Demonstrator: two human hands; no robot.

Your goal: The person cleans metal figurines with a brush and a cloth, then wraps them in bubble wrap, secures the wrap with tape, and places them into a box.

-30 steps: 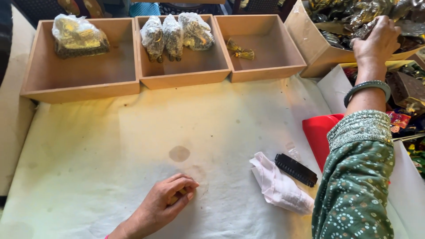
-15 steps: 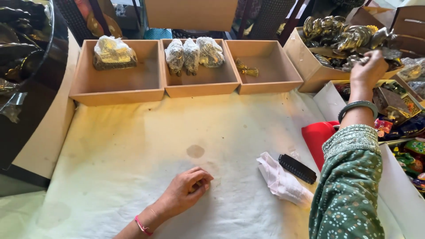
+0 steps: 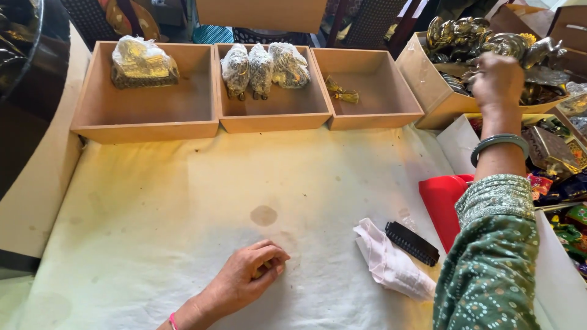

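Head view only: my right hand (image 3: 496, 78) reaches far right into a cardboard box (image 3: 428, 91) of wrapped metal figurines (image 3: 465, 38), its grip curled over them; I cannot tell whether it pinches 1. My left hand (image 3: 254, 275) rests near me on the cloth-covered table (image 3: 183, 201), fingers loosely curled on nothing. 3 wooden trays (image 3: 269, 119) line the far edge. A black comb (image 3: 411, 242) lies touching a white cloth (image 3: 391, 266).

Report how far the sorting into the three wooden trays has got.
Done: one wrapped piece in the left tray, three in the middle tray, a small brass piece in the right tray. In hand: right hand reaches into the carton of metal figures; left hand rests on the cloth. Left: many figures in the carton.
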